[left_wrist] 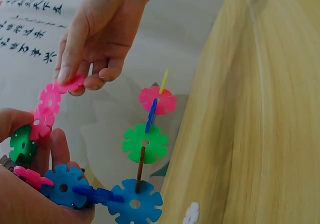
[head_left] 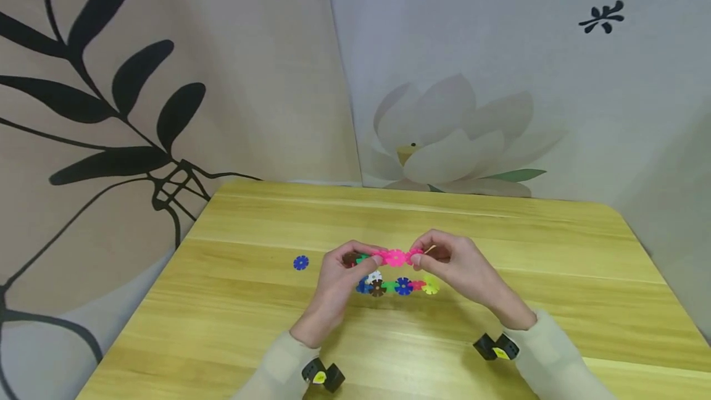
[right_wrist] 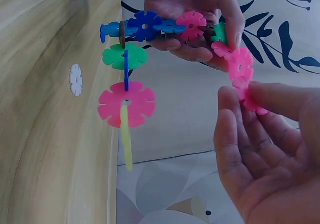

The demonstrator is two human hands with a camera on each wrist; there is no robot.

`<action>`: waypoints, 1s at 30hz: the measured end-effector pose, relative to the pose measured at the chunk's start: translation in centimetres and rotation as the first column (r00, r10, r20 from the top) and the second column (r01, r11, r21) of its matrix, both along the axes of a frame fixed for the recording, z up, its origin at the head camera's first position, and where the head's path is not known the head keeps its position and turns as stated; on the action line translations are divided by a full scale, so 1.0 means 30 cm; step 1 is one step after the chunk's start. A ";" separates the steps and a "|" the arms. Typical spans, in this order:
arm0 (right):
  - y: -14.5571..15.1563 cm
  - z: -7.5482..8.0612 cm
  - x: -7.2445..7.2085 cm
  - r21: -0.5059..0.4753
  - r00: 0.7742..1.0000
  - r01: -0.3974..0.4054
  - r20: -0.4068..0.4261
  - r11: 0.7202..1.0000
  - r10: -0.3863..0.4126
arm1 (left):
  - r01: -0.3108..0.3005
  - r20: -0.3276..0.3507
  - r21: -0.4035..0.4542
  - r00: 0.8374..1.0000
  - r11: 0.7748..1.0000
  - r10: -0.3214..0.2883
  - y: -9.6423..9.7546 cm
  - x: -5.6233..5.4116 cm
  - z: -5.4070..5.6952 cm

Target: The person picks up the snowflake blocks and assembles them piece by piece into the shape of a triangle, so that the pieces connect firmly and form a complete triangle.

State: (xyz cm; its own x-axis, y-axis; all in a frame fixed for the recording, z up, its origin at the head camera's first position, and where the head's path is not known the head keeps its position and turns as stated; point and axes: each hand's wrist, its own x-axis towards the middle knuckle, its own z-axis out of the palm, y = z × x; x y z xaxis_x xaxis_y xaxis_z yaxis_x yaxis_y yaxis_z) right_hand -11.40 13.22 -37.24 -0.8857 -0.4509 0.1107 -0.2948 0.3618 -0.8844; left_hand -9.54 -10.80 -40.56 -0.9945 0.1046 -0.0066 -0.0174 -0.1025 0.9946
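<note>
A chain of notched plastic snowflake discs stretches between the two hands above the table. My left hand (head_left: 336,271) grips it near a green disc (left_wrist: 22,144), with the thumb and fingers around that stretch. With thumb and fingertips my right hand (head_left: 463,267) pinches the pink end disc (right_wrist: 256,106), which joins more pink discs (right_wrist: 241,64). The other end of the chain leaves the left hand through blue discs (left_wrist: 135,203) and a green disc (left_wrist: 145,143), then a pink disc (right_wrist: 127,104), and ends in a yellow disc (head_left: 430,284).
A loose blue disc (head_left: 301,262) lies on the wooden table (head_left: 222,313) left of the hands. A white disc (right_wrist: 75,80) also lies on the tabletop, beneath the chain in the head view. Behind the table hangs a printed backdrop (head_left: 266,66).
</note>
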 end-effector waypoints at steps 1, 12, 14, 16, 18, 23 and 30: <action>0.000 0.000 0.002 0.001 1.000 0.004 -0.002 1.000 -0.004 | 0.002 0.000 -0.003 1.000 1.000 -0.002 0.002 0.000 0.000; -0.001 -0.003 0.034 0.006 0.993 0.090 -0.081 0.996 -0.090 | 0.045 0.016 -0.069 0.999 0.997 -0.044 0.012 0.003 0.003; 0.001 -0.004 0.038 -0.007 0.990 0.111 -0.086 0.994 -0.111 | 0.058 0.016 -0.056 0.998 0.997 -0.057 0.015 0.006 0.007; 0.003 -0.005 0.043 -0.028 0.989 0.118 -0.088 0.993 -0.121 | 0.063 0.017 -0.042 0.998 0.997 -0.062 0.020 0.008 0.010; 0.005 -0.005 0.046 -0.048 0.988 0.121 -0.090 0.991 -0.125 | 0.058 0.020 -0.042 0.998 0.997 -0.058 0.024 0.008 0.012; 0.008 -0.003 0.055 -0.065 0.986 0.131 -0.098 0.989 -0.137 | 0.036 0.036 -0.049 0.999 0.998 -0.034 0.036 0.007 0.012; 0.008 -0.011 0.068 -0.078 0.984 0.162 -0.062 0.984 -0.167 | 0.041 0.044 -0.058 0.998 0.997 -0.038 0.046 0.009 0.003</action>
